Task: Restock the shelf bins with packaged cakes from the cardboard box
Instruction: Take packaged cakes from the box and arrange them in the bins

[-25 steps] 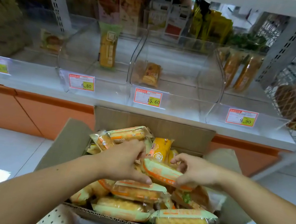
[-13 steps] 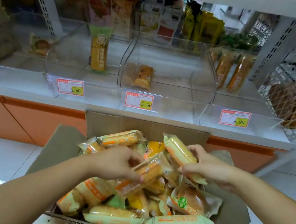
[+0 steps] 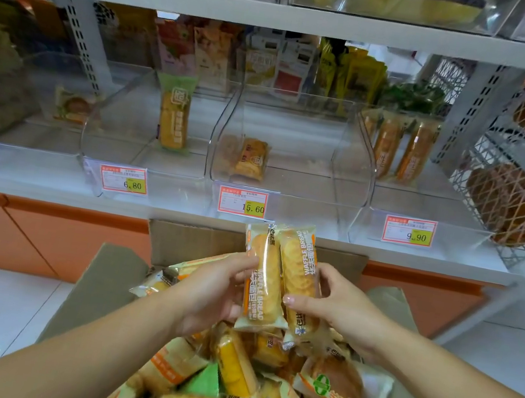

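Observation:
An open cardboard box [image 3: 103,283] sits below me, heaped with several packaged cakes [image 3: 226,375]. Above the heap my left hand [image 3: 215,291] grips one waffle bread pack [image 3: 263,281], held upright. Beside it my right hand [image 3: 337,303] grips a second waffle bread pack [image 3: 298,270], also upright, touching the first. Both packs rise just under the shelf edge. Behind them stands a clear bin [image 3: 291,182] tagged 15.60 with one small cake pack [image 3: 251,161] inside.
A clear bin [image 3: 143,159] tagged 6.80 holds one upright green pack [image 3: 174,116]. At the right, a bin [image 3: 425,204] tagged 9.90 holds upright orange packs [image 3: 400,145]. A wire rack [image 3: 516,170] with round breads stands far right. White floor tiles flank the box.
Both hands have lifted a pack each out of the box and brought them upright, side by side. The view has tilted upward toward the shelf.

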A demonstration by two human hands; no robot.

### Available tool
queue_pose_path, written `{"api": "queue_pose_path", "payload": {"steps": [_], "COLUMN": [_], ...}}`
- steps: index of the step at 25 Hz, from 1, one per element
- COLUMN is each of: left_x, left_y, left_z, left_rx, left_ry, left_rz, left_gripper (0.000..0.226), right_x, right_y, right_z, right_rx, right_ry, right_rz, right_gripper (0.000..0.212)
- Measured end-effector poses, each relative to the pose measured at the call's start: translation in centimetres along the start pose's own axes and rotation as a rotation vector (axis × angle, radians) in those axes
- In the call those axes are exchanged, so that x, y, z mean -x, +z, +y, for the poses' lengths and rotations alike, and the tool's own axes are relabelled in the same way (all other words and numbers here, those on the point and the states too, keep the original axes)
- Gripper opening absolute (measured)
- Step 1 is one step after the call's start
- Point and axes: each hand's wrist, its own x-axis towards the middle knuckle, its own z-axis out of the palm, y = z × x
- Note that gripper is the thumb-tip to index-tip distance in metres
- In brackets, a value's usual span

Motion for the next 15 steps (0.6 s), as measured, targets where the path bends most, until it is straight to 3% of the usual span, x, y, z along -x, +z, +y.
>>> {"api": "queue_pose_path", "payload": {"steps": [4,6,11,15], "left_x": [0.4,0.5,0.7,0.9], "left_y": [0.1,-0.1,-1.8,-1.2], "left_z": [0.0,0.1,1.2,0.6], "left_rx": [-0.073,-0.1,-0.171,-0.414], "left_ry": [0.061,0.079,-0.029,0.003], "left_rz": [-0.053,-0.018,0.016,-0.056], "left_gripper": [0.035,0.034,0.047,0.056], "right_x": [-0.5,-0.7,0.4,0.5], "right_y": [0.1,-1.0,-4.8,-4.3], "right_z": [0.0,-0.3,-2.1,-2.5], "right_rx": [-0.189,-0.171,0.263,0.581], "right_ry": [0.036,0.027,0.071,0.061], "right_rz": [-0.138,-0.207,-0.536,-0.537], "right_gripper": [0.043,0.049,0.056,0.059]}}
